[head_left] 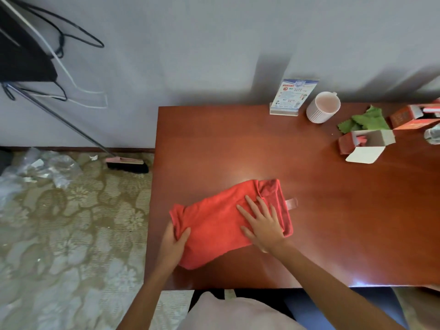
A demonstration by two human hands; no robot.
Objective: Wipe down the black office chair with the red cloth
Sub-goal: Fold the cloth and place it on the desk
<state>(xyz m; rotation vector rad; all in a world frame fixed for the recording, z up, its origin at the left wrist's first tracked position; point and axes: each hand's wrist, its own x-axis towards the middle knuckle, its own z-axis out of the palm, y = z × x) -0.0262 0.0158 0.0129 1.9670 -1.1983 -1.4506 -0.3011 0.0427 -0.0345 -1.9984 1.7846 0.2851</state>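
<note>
L hand [175, 244] at the near-left corner of the red cloth [221, 225], thumb on top and fingers curled under the edge, pinching the fabric. R hand [263, 226] lies flat on the cloth just right of that grip, fingers spread, palm down, not closed on anything. Cloth is folded, flat on the wooden desk [333, 210], near the front-left part of the top; a small loop tag [291, 203] sticks out from its right edge, beyond the R hand. Black office chair: can't pick it out w/ certainty in this view.

Further from the hands, back-right of the cloth: an open red carton [364, 144] w/ white flap, green cloth scrap [366, 121], white ribbed mug [322, 107] and a standing info card [289, 96] by the wall. More red boxes [414, 116] at the far right edge.

Left of the grip, off the desk: patterned carpet [71, 234], a broom [126, 164] leaning against the wall, crumpled clear plastic [42, 167].
</note>
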